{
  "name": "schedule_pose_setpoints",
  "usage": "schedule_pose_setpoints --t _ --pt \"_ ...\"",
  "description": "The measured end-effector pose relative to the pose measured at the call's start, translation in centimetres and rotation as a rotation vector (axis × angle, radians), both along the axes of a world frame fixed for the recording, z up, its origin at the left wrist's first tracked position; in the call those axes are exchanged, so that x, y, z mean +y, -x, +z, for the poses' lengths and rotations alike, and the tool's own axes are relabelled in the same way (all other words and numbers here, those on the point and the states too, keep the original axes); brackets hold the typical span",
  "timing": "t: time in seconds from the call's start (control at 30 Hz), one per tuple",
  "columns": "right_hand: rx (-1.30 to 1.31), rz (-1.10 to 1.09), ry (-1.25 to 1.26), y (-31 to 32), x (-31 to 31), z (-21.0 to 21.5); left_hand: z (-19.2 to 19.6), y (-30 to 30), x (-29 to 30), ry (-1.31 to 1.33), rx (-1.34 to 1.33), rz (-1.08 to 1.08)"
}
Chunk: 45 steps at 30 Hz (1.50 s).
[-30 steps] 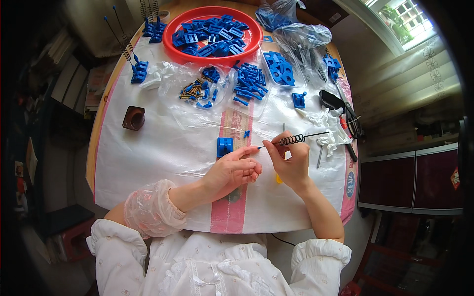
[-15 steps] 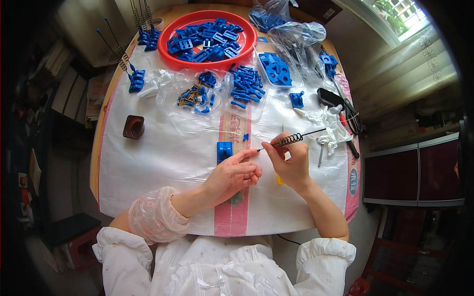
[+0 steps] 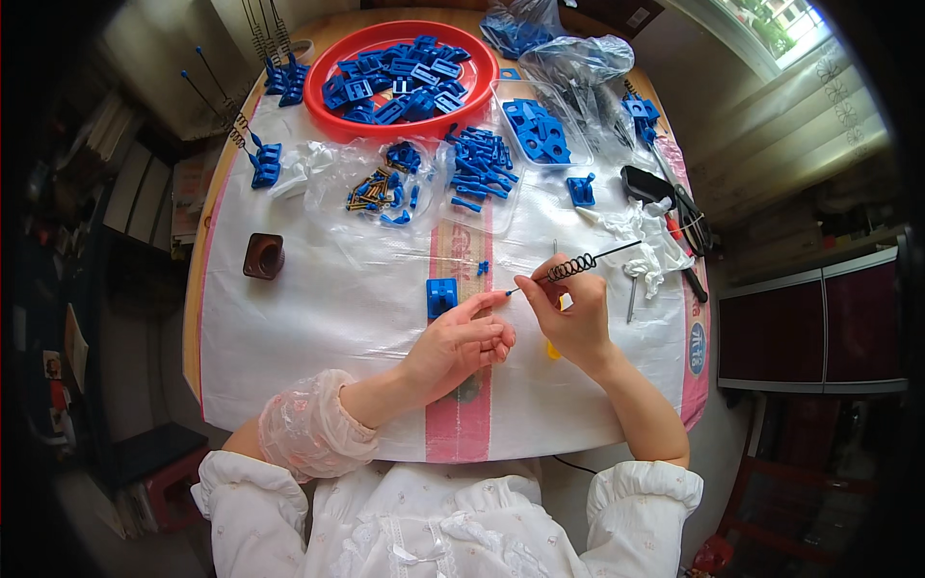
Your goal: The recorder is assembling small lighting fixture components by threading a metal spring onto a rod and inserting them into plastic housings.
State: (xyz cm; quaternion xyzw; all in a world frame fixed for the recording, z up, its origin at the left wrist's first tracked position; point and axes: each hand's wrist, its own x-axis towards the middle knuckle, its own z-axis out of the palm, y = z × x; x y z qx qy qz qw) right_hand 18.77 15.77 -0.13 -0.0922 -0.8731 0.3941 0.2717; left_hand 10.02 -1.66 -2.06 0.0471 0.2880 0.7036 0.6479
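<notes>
My right hand point(image 3: 584, 318) pinches a thin black wire rod with a coil spring point(image 3: 572, 268) along its length. The rod slants up to the right, and its lower end carries a tiny blue tip point(image 3: 510, 293). Against that tip rests the stretched index fingertip of my left hand point(image 3: 453, 352), whose other fingers are loosely bent with nothing in them. Just beyond the left hand lies a square blue plastic part point(image 3: 441, 299). Some tiny blue pieces point(image 3: 483, 268) sit close by it. Partly hidden under my right hand is something yellow point(image 3: 553, 351).
A red round tray point(image 3: 318, 108) heaped with blue clips stands at the back. Before it are blue pegs point(image 3: 480, 164), brass-coloured pieces point(image 3: 374, 193) and a clear tub point(image 3: 584, 159). A brown square cup point(image 3: 263, 256) stands left; scissors point(image 3: 690, 223) and crumpled tissue point(image 3: 655, 265) lie right.
The whole view has shifted slightly. Both hands keep nearly the same pose, with the rod's blue tip still at the left index finger.
</notes>
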Motion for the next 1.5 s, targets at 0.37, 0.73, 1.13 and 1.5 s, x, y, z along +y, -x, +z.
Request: schedule_pose_setpoints --t 0.37,0.73,1.13,1.5 --pt "0.010 -0.004 0.014 0.03 0.00 -0.08 0.39 -0.15 0.04 0.028 0.014 0.019" --pt "0.010 0.001 0.018 0.02 -0.07 0.01 0.49 -0.22 0.06 0.021 0.026 0.020" --pt "0.007 0.000 0.011 -0.05 0.04 -0.22 0.21 -0.14 0.00 -0.001 0.026 0.005" --pt "0.011 0.008 0.019 -0.06 0.05 -0.15 0.14 -0.12 -0.03 0.003 0.026 0.006"
